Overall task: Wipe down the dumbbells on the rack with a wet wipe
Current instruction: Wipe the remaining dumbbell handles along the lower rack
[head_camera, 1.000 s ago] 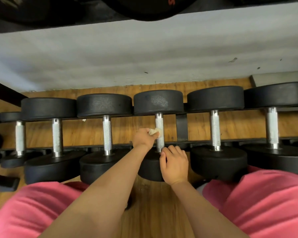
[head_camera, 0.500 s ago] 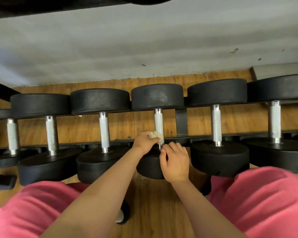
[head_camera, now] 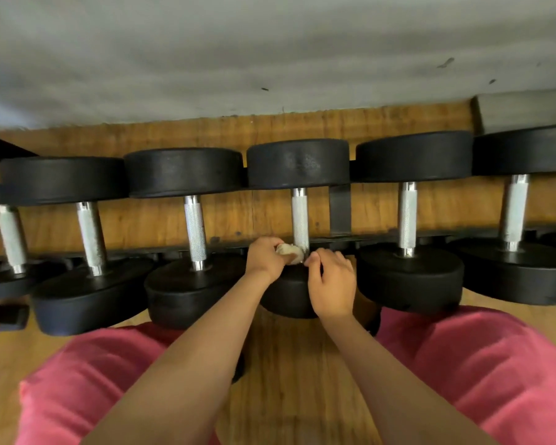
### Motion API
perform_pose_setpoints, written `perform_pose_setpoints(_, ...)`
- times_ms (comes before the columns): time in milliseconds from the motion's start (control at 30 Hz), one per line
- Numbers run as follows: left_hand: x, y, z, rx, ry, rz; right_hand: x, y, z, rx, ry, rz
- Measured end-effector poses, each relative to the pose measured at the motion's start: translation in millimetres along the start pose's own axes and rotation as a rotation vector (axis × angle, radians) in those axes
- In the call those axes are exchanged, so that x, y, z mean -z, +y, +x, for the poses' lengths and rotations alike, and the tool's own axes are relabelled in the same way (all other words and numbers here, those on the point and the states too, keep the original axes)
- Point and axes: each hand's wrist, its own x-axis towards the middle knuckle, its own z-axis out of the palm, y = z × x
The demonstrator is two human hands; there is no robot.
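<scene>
Knurled steel marks the handle of the middle dumbbell, which is laid across the rack with its long axis pointing away from the person. A crumpled wet wipe is gripped by the left hand against the handle's near end. The right hand is curled on the near head just beside it; whether it grips cannot be told.

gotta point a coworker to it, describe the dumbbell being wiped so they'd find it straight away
On the black rack of dumbbells over the wooden floor, count to the fourth handle from the left. That dumbbell has the left hand holding a crumpled wet wipe at its handle's near end. Unlike its neighbours, its far head bears a pale scuffed patch.
</scene>
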Motion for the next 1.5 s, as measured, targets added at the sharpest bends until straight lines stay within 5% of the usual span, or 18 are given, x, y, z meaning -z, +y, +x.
perform_pose_setpoints(333,-2.8,-8.1,7.4,0.026,-0.121,-0.098,0.7,-0.9,-0.2,-0.007,0.065,0.044)
perform_pose_setpoints(1267,-2.2,-12.5,1.5,-0.081,0.021,-0.142,0.1,-2.7,2.4,0.032,0.051,-0.011)
perform_pose_setpoints(1500,1.7,-7.8,6.1,-0.113,-0.081,-0.026,1.4,-3.2,2.7,0.035,0.058,-0.014)
